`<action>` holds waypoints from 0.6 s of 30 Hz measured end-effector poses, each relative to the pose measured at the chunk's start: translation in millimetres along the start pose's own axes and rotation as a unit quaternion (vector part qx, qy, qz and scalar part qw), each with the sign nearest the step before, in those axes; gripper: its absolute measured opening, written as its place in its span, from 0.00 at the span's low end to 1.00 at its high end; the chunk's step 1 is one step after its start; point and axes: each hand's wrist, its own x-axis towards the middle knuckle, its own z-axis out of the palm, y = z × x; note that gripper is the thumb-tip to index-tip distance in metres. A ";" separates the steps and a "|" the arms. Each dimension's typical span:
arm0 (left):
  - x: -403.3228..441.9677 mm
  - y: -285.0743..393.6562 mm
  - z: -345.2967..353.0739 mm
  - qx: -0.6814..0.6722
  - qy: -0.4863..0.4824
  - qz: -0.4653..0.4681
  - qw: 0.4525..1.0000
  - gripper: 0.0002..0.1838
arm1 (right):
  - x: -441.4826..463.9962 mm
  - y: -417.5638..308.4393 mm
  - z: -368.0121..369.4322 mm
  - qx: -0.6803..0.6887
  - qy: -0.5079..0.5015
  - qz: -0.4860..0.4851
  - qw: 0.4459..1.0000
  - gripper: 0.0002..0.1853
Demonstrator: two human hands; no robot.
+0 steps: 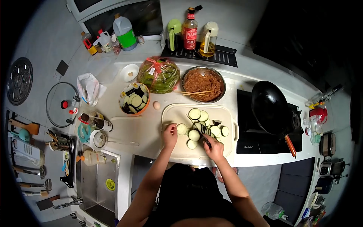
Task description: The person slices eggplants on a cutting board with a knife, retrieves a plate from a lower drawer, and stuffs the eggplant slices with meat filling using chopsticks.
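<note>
My right hand [214, 149] grips a kitchen knife [207, 141] by its dark handle, with the blade among eggplant slices on the cream cutting board [174, 150]. My left hand [169, 135] is at the board's left edge with curled fingers; whether anything is inside them is hidden. Just beside its fingertips lies a round eggplant slice [182, 129]. More pale slices with dark skin are scattered over the board, some overlapping near the blade. A patterned bowl [146, 104] to the upper left holds further slices.
Behind the board stand a metal bowl of minced meat [204, 81] with chopsticks [198, 93] and a bag of green vegetables [160, 77]. An egg [156, 105] lies near the patterned bowl. A black wok [268, 106] rests on the stove at right; a sink [90, 181] is at left.
</note>
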 end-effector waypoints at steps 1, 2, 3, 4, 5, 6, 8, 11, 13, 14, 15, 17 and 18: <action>-3.0 1.7 3.7 -0.002 0.001 0.018 1.000 0.07 | -2.3 2.7 -1.9 0.002 0.012 0.005 1.000 0.16; -6.9 3.7 8.4 -0.004 0.002 0.035 0.999 0.07 | -4.4 5.9 -4.4 0.003 0.023 0.010 1.000 0.16; -12.5 11.8 12.8 0.017 -0.002 0.086 0.996 0.08 | -5.8 8.6 -7.8 0.011 0.038 0.026 0.999 0.18; -20.1 21.8 17.1 0.038 -0.005 0.136 0.990 0.09 | -6.7 13.1 -14.4 -0.011 0.037 0.026 0.999 0.19; -26.5 28.6 21.5 0.059 -0.008 0.186 0.981 0.11 | -7.9 17.8 -23.2 -0.032 0.035 0.026 0.999 0.20; -31.8 28.8 27.4 0.062 -0.003 0.179 0.982 0.12 | -9.6 23.4 -30.8 -0.053 0.033 0.027 0.998 0.21; -41.6 27.6 38.5 0.068 0.005 0.165 0.984 0.15 | -9.4 34.7 -43.0 -0.096 0.063 -0.001 0.993 0.23; -51.4 46.8 55.9 0.205 -0.121 0.213 0.948 0.30 | -19.8 60.0 -40.4 -0.065 0.114 0.086 0.988 0.19; -53.1 65.9 72.5 0.307 -0.203 0.216 0.905 0.44 | -23.5 73.2 -39.9 -0.023 0.134 0.193 0.972 0.15; -55.2 81.2 78.0 0.367 -0.252 0.185 0.876 0.51 | -25.1 78.4 -41.6 -0.012 0.139 0.248 0.959 0.14; -57.2 80.4 88.0 0.414 -0.287 0.171 0.847 0.59 | -29.8 92.7 -38.6 -0.025 0.153 0.258 0.954 0.10; -59.2 76.2 101.6 0.451 -0.298 0.151 0.828 0.60 | -40.5 125.2 -35.9 0.051 0.115 0.335 0.934 0.13; -58.4 76.2 102.7 0.455 -0.293 0.150 0.828 0.59 | -45.2 137.0 -35.3 0.090 0.094 0.371 0.919 0.14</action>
